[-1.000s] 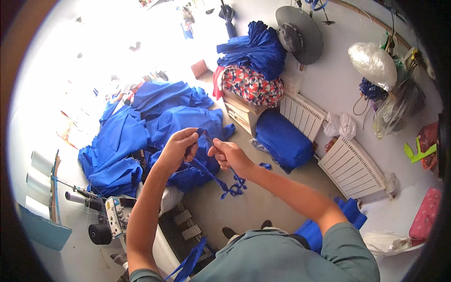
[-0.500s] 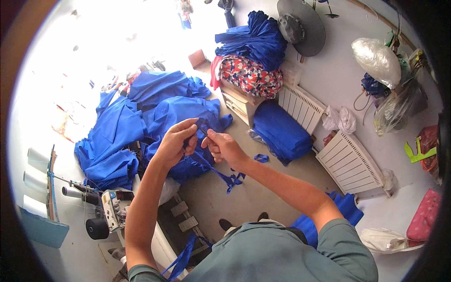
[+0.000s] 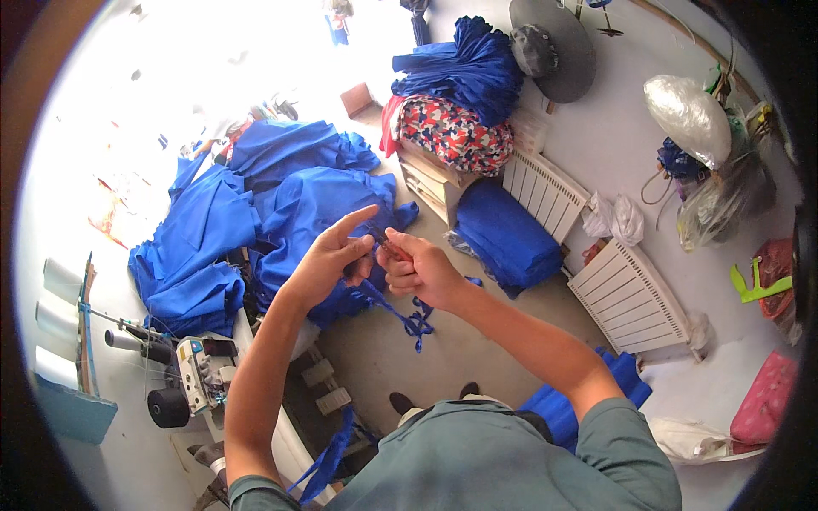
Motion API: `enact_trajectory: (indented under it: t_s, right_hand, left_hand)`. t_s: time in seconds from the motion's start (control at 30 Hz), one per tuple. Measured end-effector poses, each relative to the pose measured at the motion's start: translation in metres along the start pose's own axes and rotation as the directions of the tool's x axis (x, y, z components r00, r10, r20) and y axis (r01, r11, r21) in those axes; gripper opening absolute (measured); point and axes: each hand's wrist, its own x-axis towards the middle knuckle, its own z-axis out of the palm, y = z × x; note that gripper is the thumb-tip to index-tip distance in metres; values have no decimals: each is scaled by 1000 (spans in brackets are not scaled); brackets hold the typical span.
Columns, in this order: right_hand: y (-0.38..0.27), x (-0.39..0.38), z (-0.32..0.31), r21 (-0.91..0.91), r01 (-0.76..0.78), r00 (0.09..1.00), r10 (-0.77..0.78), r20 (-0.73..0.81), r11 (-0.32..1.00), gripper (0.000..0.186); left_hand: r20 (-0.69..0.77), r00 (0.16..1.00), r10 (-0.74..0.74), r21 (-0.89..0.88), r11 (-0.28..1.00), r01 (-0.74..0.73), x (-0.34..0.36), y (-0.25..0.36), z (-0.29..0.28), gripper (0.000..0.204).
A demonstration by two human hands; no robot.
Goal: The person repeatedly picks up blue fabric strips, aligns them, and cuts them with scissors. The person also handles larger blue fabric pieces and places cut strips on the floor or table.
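My left hand (image 3: 334, 255) and my right hand (image 3: 417, 268) meet in front of me over the floor, both pinching a narrow blue fabric strap (image 3: 399, 312). The strap hangs down from my fingers and ends in a tangled loop. The index finger of my left hand points up. A small dark tool seems to sit between the fingers of my right hand, but I cannot make it out. Behind my hands lies a big heap of blue fabric (image 3: 256, 213).
A sewing machine (image 3: 194, 373) with dark thread spools stands at lower left, pedals (image 3: 328, 385) beside it. A folded blue stack (image 3: 504, 234) leans near two white radiators (image 3: 632, 294). A floral bundle (image 3: 452, 132) sits on a wooden stool. Another blue strap (image 3: 328, 456) hangs by my left elbow.
Both hands have stayed together on the strap while shifting slightly right and down. My left index finger has lifted and now points upward.
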Motion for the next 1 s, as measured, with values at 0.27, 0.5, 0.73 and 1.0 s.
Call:
enact_trajectory:
  t_s: [0.27, 0.5, 0.73, 1.0]
  right_hand:
    - [-13, -16, 13, 208, -65, 983, 27, 182, 976, 40]
    - [-17, -20, 27, 206, 32, 981, -70, 183, 978, 40]
    - [-44, -37, 57, -107, 372, 928, -371, 30, 922, 42]
    - [-7, 15, -4, -727, 350, 742, -649, -170, 590, 47]
  left_hand:
    - [-58, 993, 105, 170, 981, -94, -1, 4, 8, 23]
    - [-155, 956, 248, 252, 946, -205, -1, 13, 18, 23]
    - [-250, 959, 136, 82, 989, -119, -7, -2, -6, 23]
    - [-289, 922, 258, 32, 965, -260, -12, 35, -6, 27]
